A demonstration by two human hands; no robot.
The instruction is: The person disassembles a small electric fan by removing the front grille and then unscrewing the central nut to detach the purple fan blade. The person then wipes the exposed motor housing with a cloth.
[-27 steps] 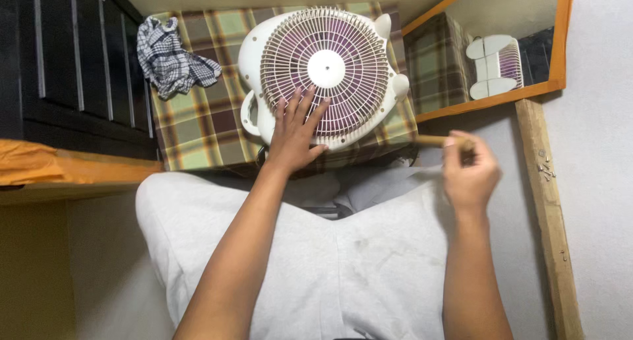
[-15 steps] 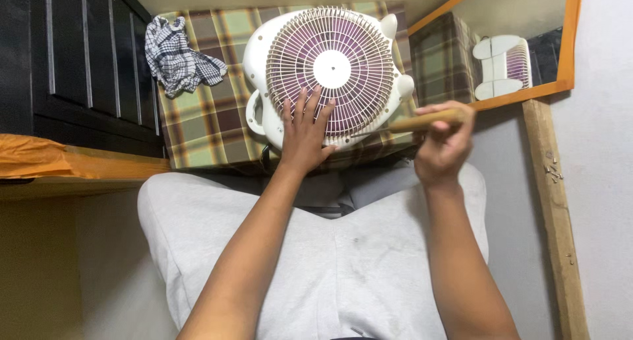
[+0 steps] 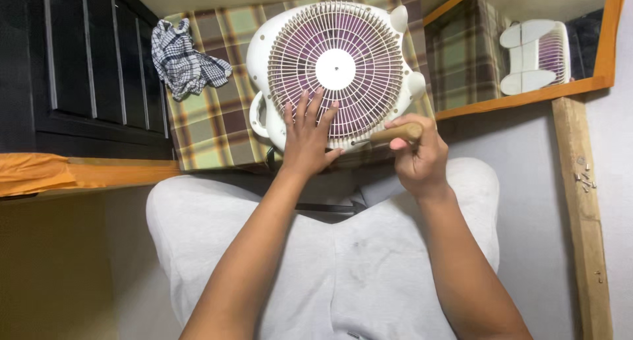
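Two bare hands work at a round cream-white plastic fan with a pale grille over purple blades (image 3: 336,69), which lies face-up on a green, brown and yellow plaid cloth (image 3: 211,129) just ahead of the person's grey-trousered lap (image 3: 330,261).

Left hand (image 3: 308,139): released and flat, fingers spread on the grille, covering the sector from about 6 to 8 o'clock of the white hub, fingertips pointing toward 12.

Right hand (image 3: 417,156): clenched around a screwdriver with a light brown wooden handle (image 3: 394,134). The tool's long axis runs nearly level, from about 3 o'clock toward 9 o'clock. Its thin metal shaft reaches the fan's lower rim at roughly 5 o'clock of the hub, just beside the left hand's thumb side. The tip appears to meet the rim there, though whether it sits in a screw head is too small to tell.

So the spot on the rim lies at 9 o'clock from the right fingers, near them, with the right hand the nearer of the two to the handle and the left hand just beside the tip.

At 10 o'clock of the fan, a crumpled black-and-white checked rag (image 3: 184,56) rests on the cloth. At 3 o'clock stands an orange-framed mirror (image 3: 527,96) showing the fan's side. Small loose metal screws (image 3: 583,180) lie on a bare wooden plank (image 3: 580,247), well apart at 4 o'clock.
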